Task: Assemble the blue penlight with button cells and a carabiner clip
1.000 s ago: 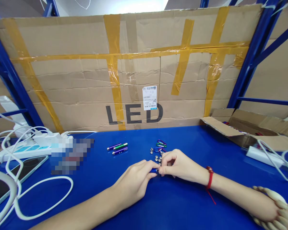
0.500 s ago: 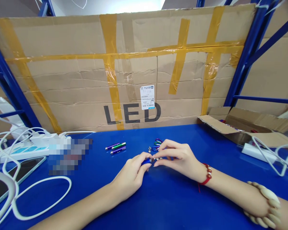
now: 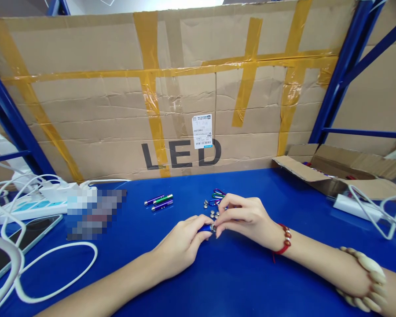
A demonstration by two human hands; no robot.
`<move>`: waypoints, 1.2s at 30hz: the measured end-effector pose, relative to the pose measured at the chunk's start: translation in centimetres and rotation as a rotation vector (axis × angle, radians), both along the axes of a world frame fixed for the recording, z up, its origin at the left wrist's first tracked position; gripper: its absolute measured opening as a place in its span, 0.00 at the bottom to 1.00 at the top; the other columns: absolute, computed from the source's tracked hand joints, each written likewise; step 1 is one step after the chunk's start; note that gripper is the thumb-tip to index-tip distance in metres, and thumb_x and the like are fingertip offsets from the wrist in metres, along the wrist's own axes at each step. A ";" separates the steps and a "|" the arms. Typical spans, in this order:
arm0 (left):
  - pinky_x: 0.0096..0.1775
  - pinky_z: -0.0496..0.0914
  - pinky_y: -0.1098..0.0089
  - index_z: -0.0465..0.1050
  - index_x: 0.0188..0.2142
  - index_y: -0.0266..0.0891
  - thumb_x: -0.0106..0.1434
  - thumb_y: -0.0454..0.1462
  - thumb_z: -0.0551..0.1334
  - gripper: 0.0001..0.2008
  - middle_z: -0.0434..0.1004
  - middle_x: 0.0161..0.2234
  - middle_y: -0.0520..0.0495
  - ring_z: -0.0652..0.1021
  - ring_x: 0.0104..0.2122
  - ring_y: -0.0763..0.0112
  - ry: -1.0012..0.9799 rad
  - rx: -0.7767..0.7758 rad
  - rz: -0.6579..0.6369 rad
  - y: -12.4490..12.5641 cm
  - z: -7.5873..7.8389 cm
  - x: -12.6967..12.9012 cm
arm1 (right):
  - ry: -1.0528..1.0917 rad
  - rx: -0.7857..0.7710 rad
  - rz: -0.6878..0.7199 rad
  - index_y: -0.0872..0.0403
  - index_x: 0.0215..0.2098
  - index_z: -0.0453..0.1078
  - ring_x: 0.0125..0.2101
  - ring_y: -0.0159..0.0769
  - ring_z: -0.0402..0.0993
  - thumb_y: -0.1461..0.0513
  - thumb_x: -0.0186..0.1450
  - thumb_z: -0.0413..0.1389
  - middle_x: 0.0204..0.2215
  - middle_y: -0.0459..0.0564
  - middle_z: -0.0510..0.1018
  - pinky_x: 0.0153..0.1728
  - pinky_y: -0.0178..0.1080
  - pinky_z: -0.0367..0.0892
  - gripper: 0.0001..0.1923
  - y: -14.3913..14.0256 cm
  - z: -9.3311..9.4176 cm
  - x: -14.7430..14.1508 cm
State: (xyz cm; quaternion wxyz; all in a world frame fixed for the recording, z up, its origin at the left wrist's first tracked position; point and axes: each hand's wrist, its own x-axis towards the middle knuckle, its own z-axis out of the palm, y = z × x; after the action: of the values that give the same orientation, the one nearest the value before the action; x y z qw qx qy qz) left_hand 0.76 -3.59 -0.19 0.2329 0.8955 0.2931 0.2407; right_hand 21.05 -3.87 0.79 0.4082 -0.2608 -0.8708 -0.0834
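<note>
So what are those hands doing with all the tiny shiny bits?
A person sits at a blue table. The left hand pinches a small blue tube, and the right hand holds a little silver button battery at its end. More batteries lie loose just behind the fingers, beside some coloured clips. Three small coloured torches lie to the left.

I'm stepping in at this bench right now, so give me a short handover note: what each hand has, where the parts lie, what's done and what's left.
Left hand: pinching a small blue tube at its end.
Right hand: fingertips pressing a silver button cell at the tube's open end.
Parts: loose button cells and coloured carabiner clips just behind the hands; three small flashlights lie together further left on the blue table.
Done: apparently those three.
Left: likely seating this cell; spare cells and clips remain.
</note>
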 end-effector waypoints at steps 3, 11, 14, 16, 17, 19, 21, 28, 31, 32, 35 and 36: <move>0.40 0.64 0.72 0.65 0.39 0.40 0.66 0.34 0.48 0.08 0.71 0.38 0.49 0.72 0.38 0.71 -0.013 -0.035 -0.016 -0.3 0.2 -0.1 | 0.011 -0.013 0.018 0.51 0.26 0.76 0.23 0.23 0.68 0.52 0.62 0.55 0.27 0.45 0.72 0.22 0.27 0.59 0.14 -0.1 -0.1 -0.1; 0.41 0.65 0.72 0.61 0.36 0.40 0.65 0.33 0.48 0.05 0.71 0.39 0.48 0.73 0.40 0.70 -0.062 -0.002 -0.023 -0.3 -0.5 -0.3 | 0.155 -0.308 0.011 0.51 0.22 0.76 0.22 0.26 0.65 0.51 0.56 0.60 0.22 0.45 0.72 0.21 0.30 0.57 0.14 -0.6 -0.2 -0.7; 0.42 0.66 0.71 0.61 0.36 0.40 0.65 0.32 0.48 0.06 0.71 0.38 0.47 0.73 0.41 0.70 -0.079 0.047 -0.014 -0.1 -0.9 -0.2 | 0.188 -0.382 -0.001 0.52 0.22 0.76 0.22 0.27 0.65 0.50 0.55 0.60 0.22 0.46 0.72 0.22 0.30 0.57 0.15 -0.7 -0.2 -1.0; 0.42 0.67 0.71 0.61 0.35 0.40 0.65 0.33 0.48 0.05 0.71 0.37 0.46 0.73 0.41 0.69 -0.089 0.084 0.001 -0.1 -1.0 -0.2 | 0.214 -0.418 -0.008 0.52 0.21 0.76 0.22 0.27 0.65 0.50 0.55 0.60 0.22 0.46 0.72 0.22 0.31 0.57 0.15 -0.6 -0.2 -1.1; 0.42 0.67 0.71 0.61 0.35 0.40 0.65 0.33 0.48 0.05 0.71 0.37 0.46 0.74 0.41 0.69 -0.094 0.103 0.008 -0.1 -1.0 -0.2 | 0.229 -0.440 -0.015 0.53 0.21 0.75 0.22 0.27 0.64 0.50 0.55 0.61 0.22 0.46 0.72 0.22 0.31 0.57 0.16 -0.6 -0.1 -1.2; 0.41 0.68 0.71 0.60 0.35 0.40 0.65 0.33 0.48 0.05 0.72 0.36 0.47 0.74 0.40 0.69 -0.107 0.142 0.021 -0.1 -1.1 -0.2 | 0.257 -0.487 -0.040 0.54 0.20 0.75 0.22 0.28 0.64 0.51 0.53 0.62 0.21 0.46 0.72 0.22 0.31 0.57 0.15 -0.6 -0.1 -1.4; 0.40 0.68 0.72 0.60 0.34 0.40 0.65 0.33 0.48 0.05 0.71 0.35 0.47 0.74 0.39 0.69 -0.121 0.178 0.034 0.0 -1.2 -0.2 | 0.281 -0.534 -0.073 0.55 0.20 0.74 0.22 0.28 0.64 0.53 0.53 0.63 0.21 0.46 0.71 0.22 0.31 0.57 0.13 -0.6 -0.1 -1.5; 0.38 0.67 0.73 0.61 0.34 0.39 0.65 0.32 0.50 0.04 0.72 0.35 0.48 0.74 0.36 0.71 -0.143 0.201 0.066 0.1 -1.3 -0.1 | 0.322 -0.661 -0.100 0.55 0.22 0.75 0.23 0.28 0.63 0.57 0.52 0.64 0.22 0.47 0.72 0.23 0.32 0.57 0.09 -0.4 -0.4 -1.6; 0.39 0.66 0.73 0.62 0.35 0.39 0.65 0.33 0.50 0.03 0.72 0.37 0.49 0.73 0.38 0.71 -0.130 0.130 0.085 0.1 -0.9 -0.1 | 0.327 -0.681 -0.092 0.55 0.22 0.75 0.23 0.28 0.63 0.57 0.52 0.64 0.22 0.47 0.72 0.22 0.32 0.57 0.10 -0.1 -0.5 -1.4; 0.40 0.66 0.73 0.62 0.36 0.40 0.65 0.33 0.50 0.04 0.72 0.38 0.49 0.73 0.39 0.71 -0.122 0.103 0.091 0.1 -0.8 0.0 | 0.327 -0.687 -0.091 0.56 0.22 0.75 0.22 0.28 0.62 0.57 0.52 0.64 0.22 0.47 0.72 0.22 0.32 0.56 0.10 0.1 -0.5 -1.4; 0.41 0.65 0.72 0.64 0.39 0.40 0.66 0.34 0.50 0.06 0.72 0.40 0.49 0.73 0.40 0.70 -0.096 0.033 0.103 0.1 -0.4 0.0 | 0.311 -0.704 -0.094 0.56 0.22 0.75 0.22 0.28 0.61 0.56 0.52 0.64 0.23 0.47 0.73 0.22 0.32 0.56 0.11 0.4 -0.4 -1.3; 0.41 0.65 0.71 0.64 0.40 0.40 0.66 0.35 0.49 0.07 0.72 0.40 0.48 0.73 0.40 0.69 -0.093 0.017 0.104 0.1 -0.3 0.0 | 0.305 -0.703 -0.098 0.56 0.22 0.75 0.22 0.28 0.62 0.56 0.52 0.64 0.23 0.47 0.73 0.22 0.32 0.56 0.10 0.4 -0.4 -1.3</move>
State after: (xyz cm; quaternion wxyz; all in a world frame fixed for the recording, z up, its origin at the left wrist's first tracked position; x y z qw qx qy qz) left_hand 0.77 -3.46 -0.47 0.2257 0.8688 0.3261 0.2965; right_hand 19.78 -3.46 0.43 0.4142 -0.4356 -0.7620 0.2408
